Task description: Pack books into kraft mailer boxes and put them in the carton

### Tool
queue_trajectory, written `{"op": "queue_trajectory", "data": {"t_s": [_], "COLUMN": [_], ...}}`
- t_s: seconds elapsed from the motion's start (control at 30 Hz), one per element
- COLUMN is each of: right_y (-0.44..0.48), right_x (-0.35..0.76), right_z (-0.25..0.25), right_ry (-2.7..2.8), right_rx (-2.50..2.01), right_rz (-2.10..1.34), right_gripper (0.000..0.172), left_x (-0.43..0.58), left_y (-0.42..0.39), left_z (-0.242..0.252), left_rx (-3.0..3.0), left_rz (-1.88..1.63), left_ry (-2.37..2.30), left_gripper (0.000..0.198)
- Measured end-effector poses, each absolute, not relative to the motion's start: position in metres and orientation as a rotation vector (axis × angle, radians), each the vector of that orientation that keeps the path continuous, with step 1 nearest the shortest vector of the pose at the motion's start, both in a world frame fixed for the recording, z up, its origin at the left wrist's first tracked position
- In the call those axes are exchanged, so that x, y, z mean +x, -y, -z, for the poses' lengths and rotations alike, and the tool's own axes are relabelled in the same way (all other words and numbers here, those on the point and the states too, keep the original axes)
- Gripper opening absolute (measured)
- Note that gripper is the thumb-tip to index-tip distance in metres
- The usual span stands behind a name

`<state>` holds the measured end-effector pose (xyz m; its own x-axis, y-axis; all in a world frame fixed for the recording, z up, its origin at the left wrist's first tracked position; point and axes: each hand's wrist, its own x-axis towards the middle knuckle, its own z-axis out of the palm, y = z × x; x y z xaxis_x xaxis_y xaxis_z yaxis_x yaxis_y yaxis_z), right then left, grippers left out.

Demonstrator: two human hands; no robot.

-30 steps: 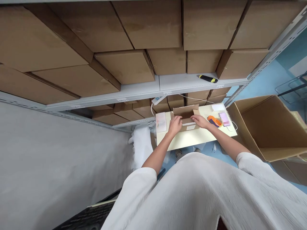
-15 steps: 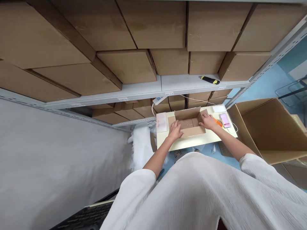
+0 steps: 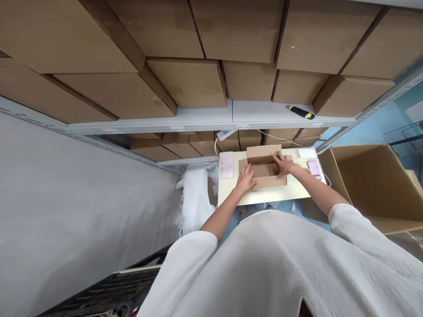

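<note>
Cardboard box (image 3: 262, 171) sits open mid-table (image 3: 271, 195), long axis left-right across the table. Your left hand (image 3: 246, 178) rests flat on its left end, right hand (image 3: 284, 165) on its right end. Both palms open, gripping nothing, equally near.

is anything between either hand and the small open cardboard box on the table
Nothing visible does. The left hand rests on the near left corner of the box, and the right hand lies spread on its right side. Both touch the cardboard.
</note>
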<state>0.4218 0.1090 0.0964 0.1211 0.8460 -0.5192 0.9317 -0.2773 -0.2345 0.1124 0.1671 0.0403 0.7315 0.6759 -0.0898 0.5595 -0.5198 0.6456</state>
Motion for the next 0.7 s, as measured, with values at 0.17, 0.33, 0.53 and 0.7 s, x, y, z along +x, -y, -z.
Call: {"op": "queue_trajectory", "data": {"t_s": [0.17, 0.33, 0.53, 0.7], "right_y": [-0.115, -0.118, -0.116, -0.114], "right_x": [0.424, 0.424, 0.425, 0.421], "right_z": [-0.092, -0.095, -0.101, -0.108], "right_ry": [-1.799, -1.773, -1.778, -1.701], "right_rx": [2.182, 2.175, 2.176, 2.158], "right_rz": [0.811, 0.816, 0.821, 0.814], "right_gripper": [0.155, 0.154, 0.154, 0.161], "left_x": [0.109, 0.094, 0.065, 0.037], "left_y": [-0.165, -0.17, -0.208, -0.248], "left_z": [-0.039, -0.042, -0.037, -0.017], "left_rx": [2.209, 2.073, 1.821, 1.537], "left_rz": [-0.285, -0.442, -0.691, -0.596], "left_ry": [-0.891, -0.913, -1.117, -1.529], "left_gripper": [0.071, 0.052, 0.041, 0.044]}}
